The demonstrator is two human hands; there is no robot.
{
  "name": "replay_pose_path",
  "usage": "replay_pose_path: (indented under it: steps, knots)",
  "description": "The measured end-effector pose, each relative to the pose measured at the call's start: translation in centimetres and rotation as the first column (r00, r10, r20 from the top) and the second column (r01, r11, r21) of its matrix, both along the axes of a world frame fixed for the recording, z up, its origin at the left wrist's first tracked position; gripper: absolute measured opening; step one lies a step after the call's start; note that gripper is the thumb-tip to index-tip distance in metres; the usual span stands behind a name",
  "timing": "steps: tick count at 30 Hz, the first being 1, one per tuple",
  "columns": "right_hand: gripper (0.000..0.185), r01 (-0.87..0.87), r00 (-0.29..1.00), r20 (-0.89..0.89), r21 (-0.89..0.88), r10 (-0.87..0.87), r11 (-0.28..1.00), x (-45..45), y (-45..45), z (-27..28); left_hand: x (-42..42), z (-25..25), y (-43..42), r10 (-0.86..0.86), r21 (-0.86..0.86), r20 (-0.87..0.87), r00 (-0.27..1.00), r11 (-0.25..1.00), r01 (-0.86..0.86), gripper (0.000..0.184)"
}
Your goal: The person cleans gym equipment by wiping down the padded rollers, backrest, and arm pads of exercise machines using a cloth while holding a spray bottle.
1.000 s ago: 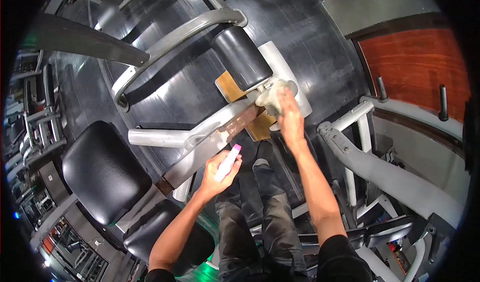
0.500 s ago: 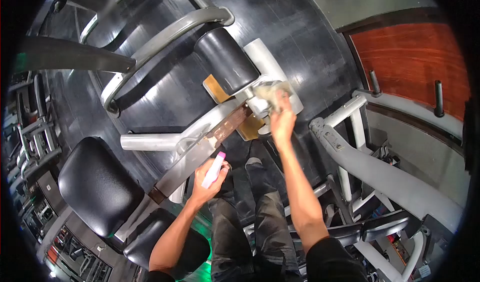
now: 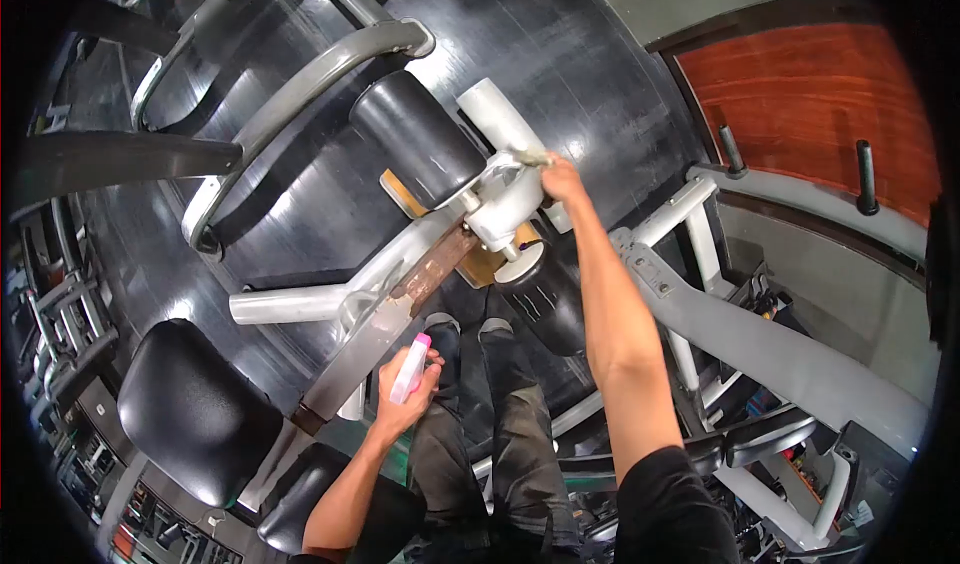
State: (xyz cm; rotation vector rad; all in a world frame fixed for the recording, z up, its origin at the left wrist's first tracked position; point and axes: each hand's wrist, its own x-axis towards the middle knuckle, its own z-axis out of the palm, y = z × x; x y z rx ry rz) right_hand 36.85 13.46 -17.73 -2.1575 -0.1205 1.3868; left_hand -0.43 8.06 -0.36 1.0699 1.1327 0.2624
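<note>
My left hand (image 3: pixel 416 402) is closed around a spray bottle, its pink-and-white spray head (image 3: pixel 409 370) showing above my fingers. Farther out, my right hand (image 3: pixel 562 180) grips a pale cloth (image 3: pixel 528 156), slightly blurred, against the end of the exercise machine's light grey metal frame (image 3: pixel 508 204). Black padded rollers sit on both sides of that frame: one roller (image 3: pixel 418 139) at the upper left, the other roller (image 3: pixel 545 299) below my right forearm. A worn, rusty patch (image 3: pixel 436 267) marks the beam between my hands.
A black padded seat (image 3: pixel 195 414) stands at the lower left. Curved grey tubing (image 3: pixel 300 89) crosses the upper left over the dark floor (image 3: pixel 560 54). On the right are a thick grey machine arm (image 3: pixel 760 334) and a reddish wood panel (image 3: pixel 810 114) with black pegs.
My right hand has moved the cloth outward along the frame, uncovering the metal joint and lower roller. My left hand still holds the spray bottle, slightly lower in view.
</note>
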Motion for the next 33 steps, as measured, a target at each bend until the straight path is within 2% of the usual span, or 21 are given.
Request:
replay_pose_path:
  steps: [1, 2, 4, 6, 8, 10, 12, 14, 17, 18, 20, 22, 24, 26, 28, 30, 31, 32, 33]
  knots:
    - [0.039, -0.229, 0.941, 0.267, 0.053, 0.207, 0.972, -1.2, -0.4, 1.1, -0.2, -0.5, -0.5, 0.01, -0.006, 0.027, 1.0, 1.0, -0.01, 0.017]
    - [0.043, -0.45, 0.772, 0.519, 0.039, 0.367, 0.892, -2.6, -0.9, 2.3, -0.2, -0.4, -0.5, 0.004, -0.003, 0.031, 1.0, 1.0, -0.004, 0.017]
    - [0.049, -0.595, 0.623, 0.644, 0.022, 0.444, 0.803, -6.7, -2.0, 7.3, -0.2, -0.4, -0.5, -0.021, -0.033, 0.013, 1.0, 0.999, 0.022, 0.017]
    - [0.057, -0.64, 0.492, 0.774, 0.011, 0.398, 0.768, -10.4, -3.7, 9.0, -0.4, -0.8, -0.5, -0.027, -0.002, 0.019, 0.999, 1.0, 0.027, 0.017]
    - [0.055, -0.611, 0.514, 0.775, 0.031, 0.367, 0.791, -10.9, -3.5, 9.6, -0.7, -1.0, -0.4, -0.028, 0.053, 0.004, 1.0, 0.998, 0.028, 0.017]
    - [0.045, -0.452, 0.684, 0.642, 0.0, 0.346, 0.892, -8.8, -2.3, 8.2, -0.2, -0.5, -0.1, 0.01, 0.031, 0.006, 1.0, 0.999, -0.011, 0.017]
    - [0.04, -0.342, 0.739, 0.579, -0.115, 0.343, 0.932, -5.1, -0.3, 4.9, 0.0, 0.1, 0.0, 0.043, 0.002, 0.006, 0.999, 0.999, -0.043, 0.016]
    - [0.038, -0.371, 0.862, 0.359, -0.035, 0.358, 0.928, 0.5, 0.7, -1.2, 0.1, 0.1, 0.3, 0.016, 0.073, 0.015, 1.0, 0.997, -0.017, 0.015]
    - [0.039, -0.403, 0.816, 0.423, -0.074, 0.395, 0.912, 0.2, 1.2, -2.8, -0.1, -0.1, 0.4, 0.013, 0.119, 0.008, 1.0, 0.993, -0.014, 0.015]
    - [0.042, -0.419, 0.813, 0.37, -0.165, 0.45, 0.893, -2.7, 2.4, 4.5, 0.1, -0.2, 0.4, 0.027, 0.137, 0.005, 1.0, 0.99, -0.027, 0.015]
    - [0.05, -0.551, 0.571, 0.663, -0.126, 0.484, 0.825, -5.7, 0.3, 4.1, 0.4, 0.2, 0.7, 0.009, 0.163, 0.012, 1.0, 0.987, -0.011, 0.015]
    - [0.062, -0.524, 0.576, 0.738, 0.005, 0.35, 0.852, -9.9, -1.9, 6.9, 0.2, 0.3, 0.8, -0.014, 0.18, 0.006, 1.0, 0.984, 0.013, 0.014]
    - [0.069, -0.51, 0.551, 0.79, 0.062, 0.27, 0.858, -13.6, -4.0, 9.1, 0.2, 0.1, 0.4, -0.007, 0.164, -0.019, 1.0, 0.986, 0.01, 0.014]
    - [0.067, -0.517, 0.581, 0.749, 0.037, 0.319, 0.855, -16.8, -5.6, 10.8, 0.2, 0.2, 0.5, 0.001, 0.154, -0.005, 1.0, 0.988, 0.0, 0.013]
    - [0.063, -0.597, 0.56, 0.714, -0.006, 0.422, 0.803, -19.5, -7.9, 9.2, -0.3, 0.0, 0.5, -0.06, 0.156, -0.041, 0.997, 0.986, 0.066, 0.015]
    - [0.057, -0.618, 0.709, 0.464, 0.048, 0.53, 0.785, -21.9, -9.3, 9.6, -0.2, -0.2, 0.4, -0.036, 0.146, -0.038, 0.999, 0.988, 0.041, 0.015]
    - [0.052, -0.629, 0.745, 0.277, -0.01, 0.606, 0.778, -22.1, -9.7, 9.9, -0.2, -0.1, 0.4, -0.019, 0.165, -0.013, 1.0, 0.986, 0.021, 0.015]
    - [0.052, -0.628, 0.746, 0.281, -0.007, 0.604, 0.779, -22.0, -10.1, 10.0, -0.1, -0.1, 0.7, -0.005, 0.186, 0.012, 1.0, 0.983, 0.002, 0.015]
    - [0.049, -0.52, 0.825, 0.327, 0.116, 0.461, 0.846, -21.4, -10.8, 10.0, 0.2, 0.0, 1.1, -0.002, 0.193, 0.012, 1.0, 0.981, -0.001, 0.015]
